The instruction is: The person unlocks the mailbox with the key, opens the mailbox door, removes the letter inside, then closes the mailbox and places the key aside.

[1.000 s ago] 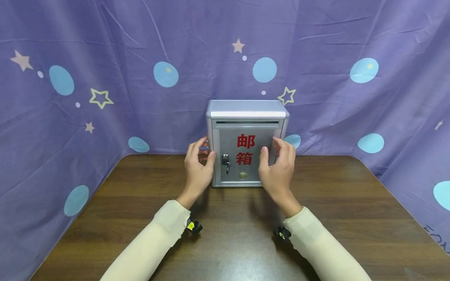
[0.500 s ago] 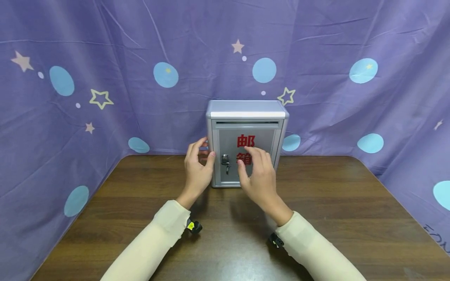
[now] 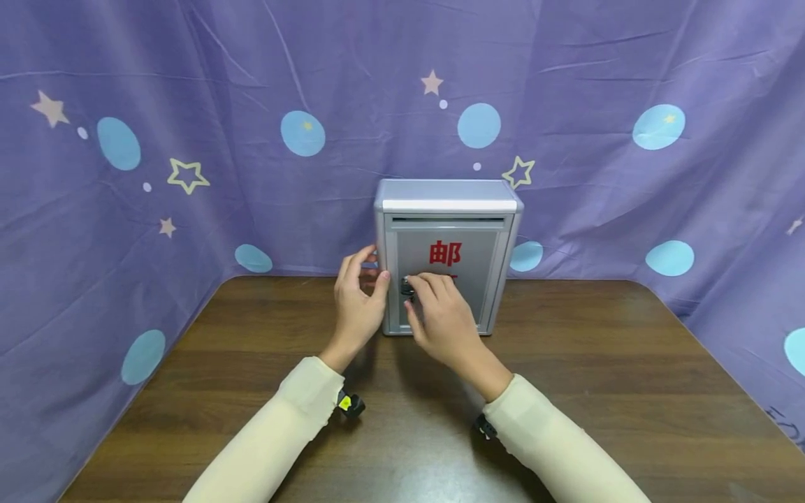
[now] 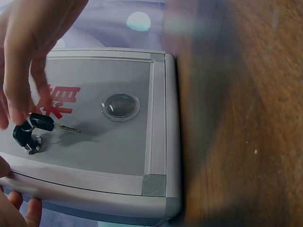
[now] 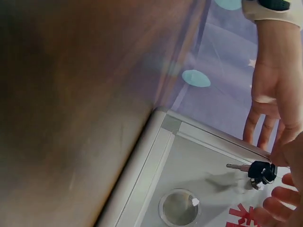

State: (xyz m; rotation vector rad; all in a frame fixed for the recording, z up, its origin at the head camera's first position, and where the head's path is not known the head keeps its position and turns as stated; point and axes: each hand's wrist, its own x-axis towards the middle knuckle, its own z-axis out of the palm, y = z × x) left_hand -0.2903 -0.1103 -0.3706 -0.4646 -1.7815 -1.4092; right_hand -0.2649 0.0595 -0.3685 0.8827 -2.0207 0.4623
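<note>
A silver-grey metal mailbox (image 3: 449, 202) with red characters stands upright on the wooden table. My left hand (image 3: 360, 304) holds its left edge, thumb at the front frame and fingers along the side. At the lock (image 4: 33, 144) on the left of the door sits a black-headed key (image 4: 21, 135), and a second key (image 4: 42, 122) hangs from it with its metal blade showing. My right hand (image 3: 443, 318) is in front of the door, bent fingertips right at the keys, thumb and forefinger apart. It covers the lower red character and part of the lock in the head view.
A narrow slot (image 3: 448, 220) runs along the mailbox's upper front. A round window (image 4: 120, 106) is low on the door. Behind the table (image 3: 578, 349) hangs a purple curtain (image 3: 352, 84) with stars and blue dots.
My right hand has left the mailbox's right side and moved left across the door to the keys. The left hand has stayed at the left edge.
</note>
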